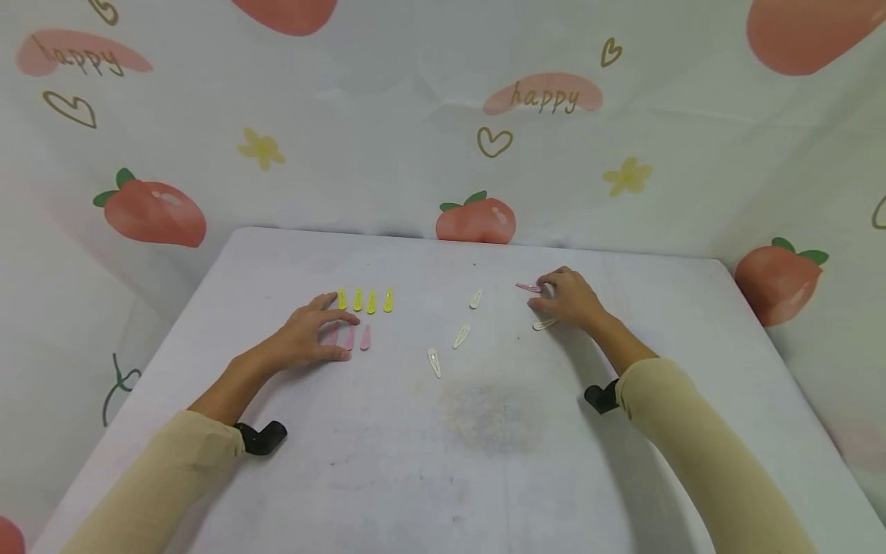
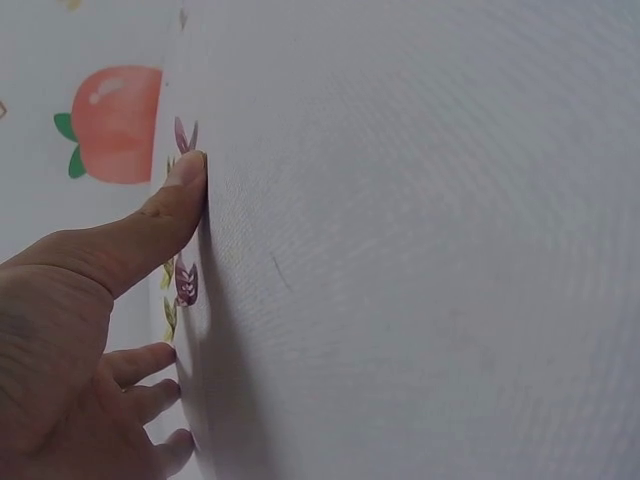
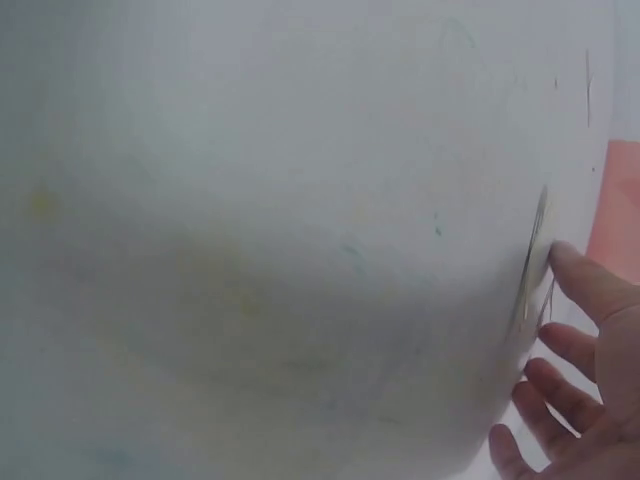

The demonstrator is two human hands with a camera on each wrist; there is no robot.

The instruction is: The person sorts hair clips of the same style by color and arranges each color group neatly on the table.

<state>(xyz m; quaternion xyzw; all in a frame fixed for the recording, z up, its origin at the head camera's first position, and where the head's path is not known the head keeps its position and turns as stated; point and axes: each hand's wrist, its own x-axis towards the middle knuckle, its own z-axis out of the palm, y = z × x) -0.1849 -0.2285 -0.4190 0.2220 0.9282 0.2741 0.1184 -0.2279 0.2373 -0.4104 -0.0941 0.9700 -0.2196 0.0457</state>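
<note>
Four yellow clips (image 1: 371, 302) stand in a row, back-left part of the white desk (image 1: 443, 500), lined up roughly along the back edge. Three pink clips (image 1: 365, 337) make a second row just in front of them. Left hand (image 1: 301, 336) reaches over both rows from the left edge side, thumb and fingers spread wide, nothing gripped; its fingers partly cover the leftmost pink clips, so contact there is hard to call.

Right hand (image 1: 571, 298) is over the back-right part, fingers loosely bent, thumb apart from them, fingertips at a lone pink clip (image 1: 528, 288) lying flat; looks like a touch, no clear pinch. One cream clip (image 1: 544, 325) lies just below that hand, partly hidden by it. Three loose cream clips (image 1: 461, 336) are scattered in a slanting line between the two hands, each apart from the next, pointing different ways.

Around: beige sleeves (image 1: 706, 454) on both arms, black wrist device (image 1: 261, 438) at the left cuff, another at the right. Grey smudge (image 1: 491, 415) on the desk, front of the cream clips. Fruit-print backdrop (image 1: 388, 115) hangs behind the back edge.
</note>
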